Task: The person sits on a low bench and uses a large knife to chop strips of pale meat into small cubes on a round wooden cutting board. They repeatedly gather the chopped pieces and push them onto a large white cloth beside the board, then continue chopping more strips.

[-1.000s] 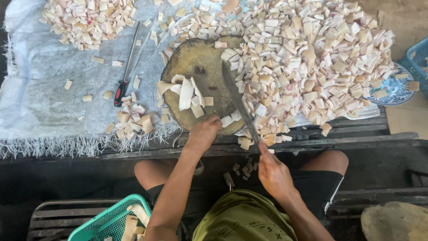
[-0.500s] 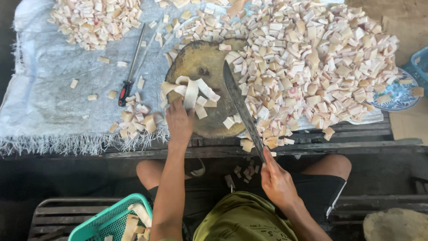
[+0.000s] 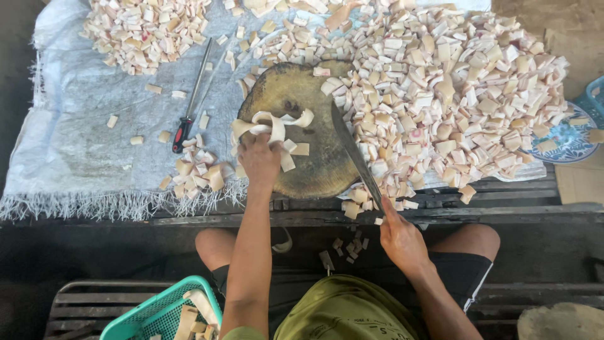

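Observation:
My left hand (image 3: 260,158) rests on a round wooden chopping block (image 3: 313,129) and grips several pale curved strips (image 3: 272,123) at the block's left side. My right hand (image 3: 401,238) holds the handle of a long knife (image 3: 354,153), whose blade lies across the right side of the block, pointing away from me. A large heap of pale cut pieces (image 3: 453,94) covers the sheet to the right of the block.
A grey woven sheet (image 3: 94,145) with a frayed edge covers the bench. A sharpening steel with a red and black handle (image 3: 192,97) lies left of the block. Another pile of pieces (image 3: 145,28) sits far left. A teal basket (image 3: 165,312) stands near my left knee, a blue plate (image 3: 562,141) at right.
My left hand moved from the block's near edge to its left side and gathered the strips. The knife hand stayed about where it was.

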